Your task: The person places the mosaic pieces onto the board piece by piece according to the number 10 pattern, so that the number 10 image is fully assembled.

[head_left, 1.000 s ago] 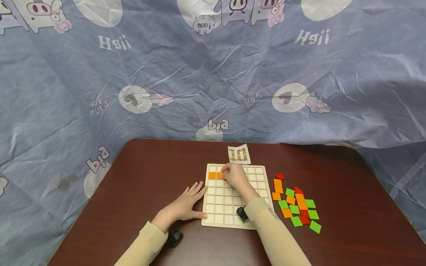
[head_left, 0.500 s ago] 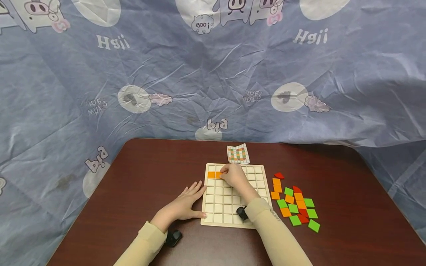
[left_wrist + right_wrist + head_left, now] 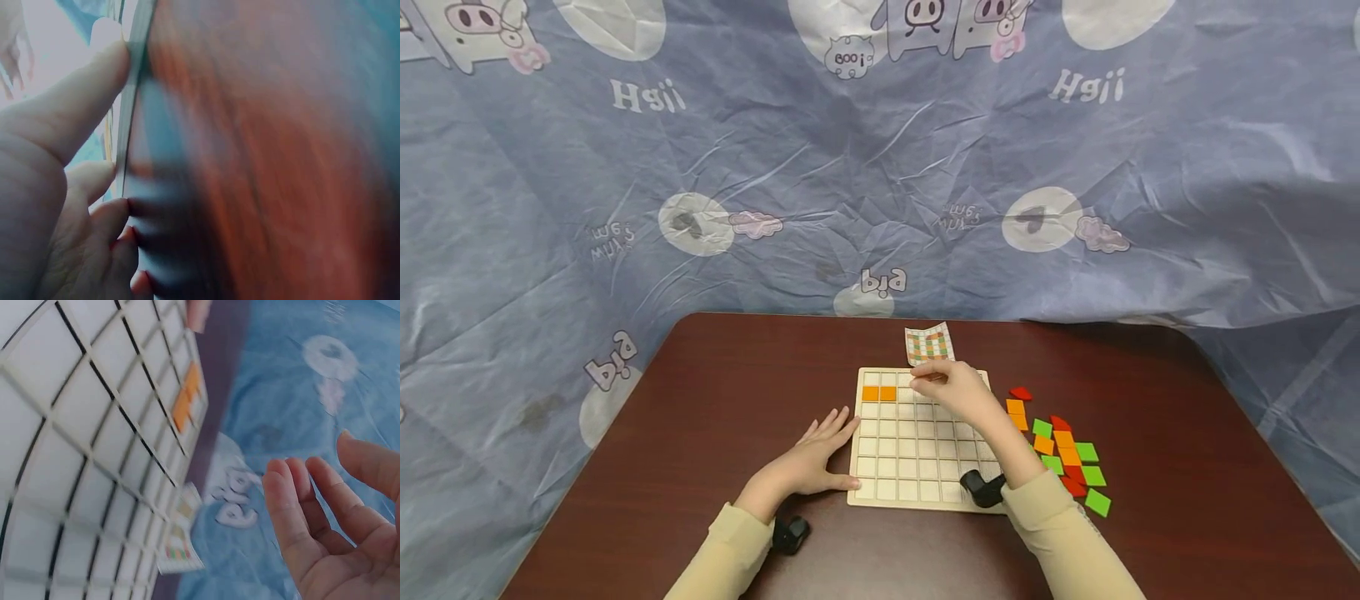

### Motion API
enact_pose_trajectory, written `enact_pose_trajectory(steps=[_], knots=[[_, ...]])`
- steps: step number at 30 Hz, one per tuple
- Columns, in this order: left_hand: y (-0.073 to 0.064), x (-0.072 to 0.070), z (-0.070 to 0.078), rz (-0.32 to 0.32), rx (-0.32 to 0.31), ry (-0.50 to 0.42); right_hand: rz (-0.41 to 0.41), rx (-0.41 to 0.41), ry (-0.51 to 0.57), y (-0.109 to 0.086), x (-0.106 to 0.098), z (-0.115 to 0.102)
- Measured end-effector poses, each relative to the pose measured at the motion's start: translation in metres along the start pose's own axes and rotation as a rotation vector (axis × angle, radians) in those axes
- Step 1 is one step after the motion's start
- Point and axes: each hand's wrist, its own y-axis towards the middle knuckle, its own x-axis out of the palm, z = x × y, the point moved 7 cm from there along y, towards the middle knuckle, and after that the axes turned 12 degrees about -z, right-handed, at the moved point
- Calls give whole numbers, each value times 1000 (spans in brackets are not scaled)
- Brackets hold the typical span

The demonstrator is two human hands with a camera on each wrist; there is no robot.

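Observation:
A pale wooden grid board (image 3: 887, 466) lies on the dark table. Two orange square tiles (image 3: 879, 393) sit side by side in its second row, at the left. My left hand (image 3: 805, 463) rests at the board's left edge with fingers spread; in the left wrist view its thumb and fingertips touch that edge. Over the upper right of the board hovers my right hand (image 3: 958, 390), holding nothing. The right wrist view shows its fingers (image 3: 284, 500) loosely bent, with a gap to the thumb.
Several loose green, orange and red tiles (image 3: 1071, 457) lie right of the board, partly behind my right forearm. A small paper card with a coloured grid pattern (image 3: 929, 344) lies beyond the board's far edge. A patterned blue cloth (image 3: 850, 167) hangs behind the table.
My right hand has let go of the second orange tile, lifted off and moved right. That tile stays in its cell. My left hand keeps its place at the board.

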Motion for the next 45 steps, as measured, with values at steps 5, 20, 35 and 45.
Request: enact_pose_trajectory(steps=[5,20,35,45], knots=[[-1,2,-1,9,20,-40,50,18,54,-38,-30,20],[2,4,-7,19,33,-87,236,235,-4,-127,-94,127],[3,6,-7,38,44,-110,167,318,-140,-131,-95,181],[1,5,-7,50,38,-127,118,303,-195,-126,-93,183]])
